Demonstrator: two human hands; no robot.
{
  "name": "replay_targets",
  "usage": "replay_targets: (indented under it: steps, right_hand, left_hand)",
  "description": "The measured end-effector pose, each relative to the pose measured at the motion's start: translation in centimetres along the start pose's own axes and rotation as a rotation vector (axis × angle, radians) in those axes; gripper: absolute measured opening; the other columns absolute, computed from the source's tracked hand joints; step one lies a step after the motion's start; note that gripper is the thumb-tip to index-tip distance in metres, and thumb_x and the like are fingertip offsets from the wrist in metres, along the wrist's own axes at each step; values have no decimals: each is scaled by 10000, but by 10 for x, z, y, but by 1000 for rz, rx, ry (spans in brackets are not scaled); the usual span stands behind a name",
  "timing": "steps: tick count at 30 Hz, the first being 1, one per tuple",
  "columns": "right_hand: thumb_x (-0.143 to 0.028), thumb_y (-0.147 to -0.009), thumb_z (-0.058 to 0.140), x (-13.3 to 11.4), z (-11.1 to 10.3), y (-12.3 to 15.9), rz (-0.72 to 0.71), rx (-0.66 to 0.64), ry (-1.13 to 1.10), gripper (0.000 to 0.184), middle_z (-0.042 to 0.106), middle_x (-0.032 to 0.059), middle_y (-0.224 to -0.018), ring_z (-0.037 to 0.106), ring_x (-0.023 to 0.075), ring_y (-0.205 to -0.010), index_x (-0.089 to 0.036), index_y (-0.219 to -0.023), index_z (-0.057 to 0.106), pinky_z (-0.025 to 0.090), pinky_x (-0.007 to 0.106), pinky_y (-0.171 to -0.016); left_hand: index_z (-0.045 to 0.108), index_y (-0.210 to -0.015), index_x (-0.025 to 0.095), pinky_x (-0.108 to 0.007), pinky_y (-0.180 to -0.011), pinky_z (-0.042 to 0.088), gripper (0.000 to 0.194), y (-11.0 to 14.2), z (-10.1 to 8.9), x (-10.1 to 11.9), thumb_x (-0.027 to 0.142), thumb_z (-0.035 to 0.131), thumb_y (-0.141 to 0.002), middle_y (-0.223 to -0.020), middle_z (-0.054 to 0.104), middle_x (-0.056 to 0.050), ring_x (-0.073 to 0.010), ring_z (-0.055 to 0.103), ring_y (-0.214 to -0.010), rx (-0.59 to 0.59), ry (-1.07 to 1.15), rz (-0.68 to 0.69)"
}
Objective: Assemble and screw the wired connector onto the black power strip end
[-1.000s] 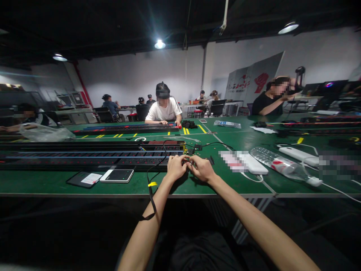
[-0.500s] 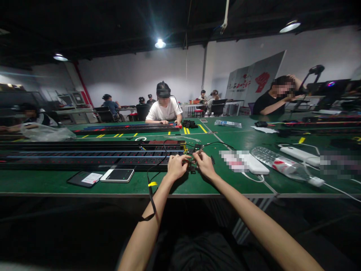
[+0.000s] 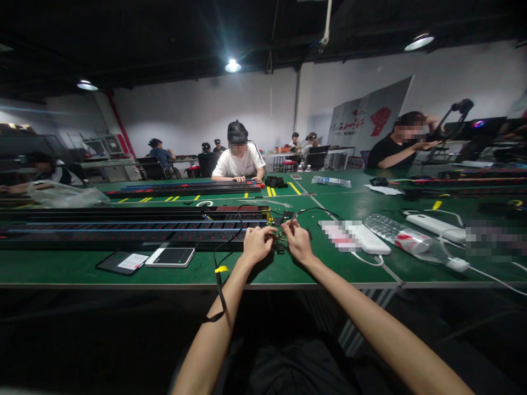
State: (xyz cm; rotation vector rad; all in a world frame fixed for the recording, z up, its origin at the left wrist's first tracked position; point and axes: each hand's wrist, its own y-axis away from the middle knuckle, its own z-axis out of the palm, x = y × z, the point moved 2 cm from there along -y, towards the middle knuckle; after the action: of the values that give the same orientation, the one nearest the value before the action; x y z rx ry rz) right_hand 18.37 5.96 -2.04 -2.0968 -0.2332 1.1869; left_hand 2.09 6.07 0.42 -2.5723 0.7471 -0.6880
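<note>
Long green workbench (image 3: 78, 270), dark ceiling, white walls, more benches at the far end. Left to right: translucent plastic bag (image 3: 68, 194) at 10 o'clock, contents can't tell. Black power strips (image 3: 123, 233) with red marks run from 9 o'clock toward 12. Dark tablet (image 3: 121, 263) and white-framed device (image 3: 169, 257) lie side by side at 10 o'clock. Black cable (image 3: 228, 244) with yellow tag (image 3: 221, 269) drops over the near edge. We have both hands at 12, curled inward, not spread: left hand (image 3: 257, 245), right hand (image 3: 298, 241). Small wired circuit board (image 3: 280, 240) sits between them, just past the strip end; true pinch too small to tell. White power bank (image 3: 366, 237) at 1 o'clock, plastic water bottle (image 3: 414, 246) at 2. Near edge (image 3: 197, 285) runs just under our wrists; strips just left of the hands, power bank near on the right.
</note>
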Motion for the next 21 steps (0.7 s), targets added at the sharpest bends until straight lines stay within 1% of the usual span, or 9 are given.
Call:
replay_targets:
  steps: [2, 6, 10, 12, 15, 17, 19, 21]
  right_hand:
    - [-567, -964, 393, -2, 1, 3, -60, -49, 51, 407, 680, 65, -817, 656, 214, -733, -210, -883, 571, 459, 291, -691]
    - [-530, -987, 377, -5, 4, 7, -140, -142, 122, 385, 690, 65, -859, 657, 207, -740, -213, -937, 588, 440, 270, -665]
    - [-520, -985, 382, -8, 4, 9, -208, -168, 175, 384, 682, 75, -880, 645, 201, -720, -205, -927, 595, 429, 266, -645]
    - [-525, -978, 392, -8, 5, 9, -200, -169, 163, 383, 678, 70, -868, 634, 194, -696, -206, -913, 594, 428, 267, -641]
    - [-539, -962, 413, -5, 6, 5, -103, -139, 61, 376, 668, 48, -803, 634, 190, -695, -211, -883, 580, 440, 267, -651]
    - [-572, -931, 445, 0, 7, 2, 22, -107, -48, 388, 653, 29, -746, 626, 180, -651, -212, -858, 569, 452, 264, -619]
    - [-622, -881, 484, 7, 10, -1, 174, -102, -174, 418, 626, 4, -684, 587, 155, -544, -213, -839, 556, 443, 254, -524]
    - [-670, -820, 522, 14, 14, -4, 315, -124, -306, 456, 593, -23, -628, 515, 124, -434, -215, -829, 538, 389, 234, -409]
  left_hand:
    - [665, -1138, 334, -366, -890, 356, 291, 0, 0, 0, 223, 566, -888, -957, 753, 36, -202, 603, -903, 2, -11, 1]
    - [673, -1098, 304, -358, -875, 360, 240, 0, 1, 0, 238, 571, -891, -947, 743, 19, -201, 607, -897, 17, -33, 2]
    - [674, -1116, 301, -350, -878, 366, 243, 0, 1, -1, 258, 592, -890, -944, 734, 5, -202, 611, -895, 25, -36, -8]
    - [676, -1121, 301, -351, -880, 368, 249, 0, 1, -1, 261, 596, -888, -944, 733, 0, -203, 611, -892, 24, -40, -13]
    - [674, -1129, 308, -358, -885, 366, 267, -1, 2, -1, 246, 588, -884, -942, 740, 12, -202, 606, -893, 18, -32, -4]
    - [671, -1142, 324, -364, -895, 361, 291, -1, 2, -1, 234, 584, -880, -943, 746, 24, -203, 600, -901, 11, -17, 4]
    - [672, -1144, 336, -367, -902, 356, 303, -1, 1, -1, 226, 581, -877, -940, 751, 34, -203, 595, -907, 8, 0, 7]
    - [681, -1125, 338, -367, -904, 357, 300, 0, 1, -1, 213, 580, -871, -936, 753, 40, -200, 593, -901, 7, 12, 10]
